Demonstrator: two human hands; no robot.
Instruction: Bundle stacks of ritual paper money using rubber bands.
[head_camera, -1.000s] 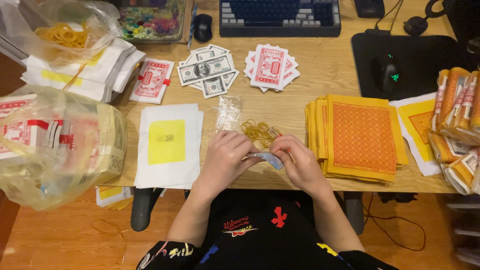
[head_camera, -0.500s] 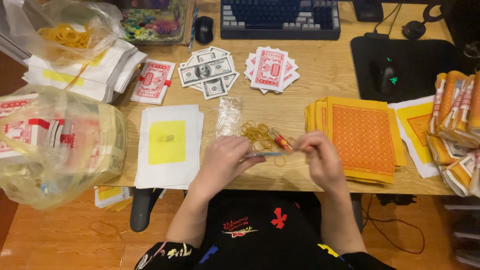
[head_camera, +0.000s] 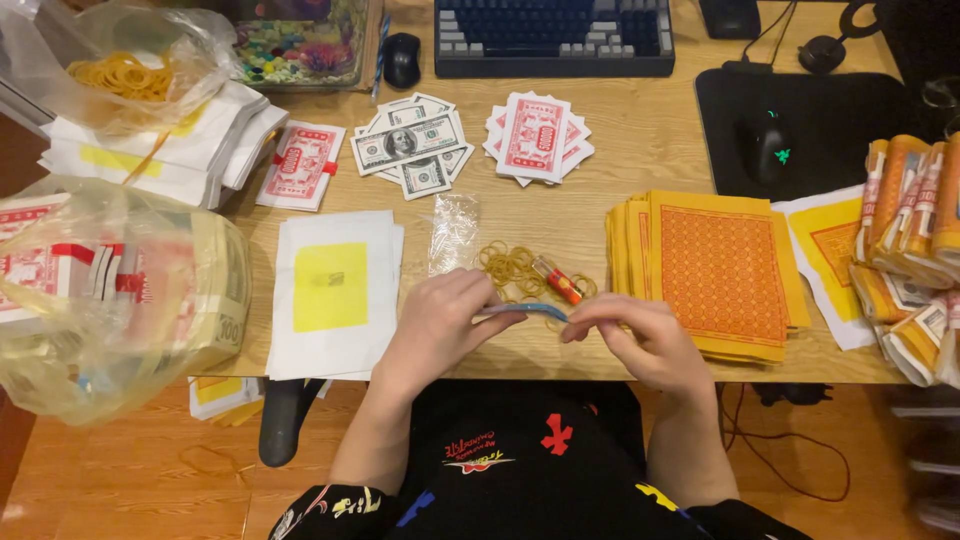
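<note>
Hands: left hand (head_camera: 440, 325) and right hand (head_camera: 640, 335) pinch a blue strip (head_camera: 530, 311).
Risk: strip may slip onto the rubber bands (head_camera: 510, 268) at 12 o'clock.

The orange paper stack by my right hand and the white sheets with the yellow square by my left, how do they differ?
The orange paper stack is patterned all over with yellow borders; the white sheets are plain apart from one central yellow square. The orange stack looks thicker and fanned at its left edge; the white sheets form a thin pile. Both lie flat on the wooden desk.
</note>
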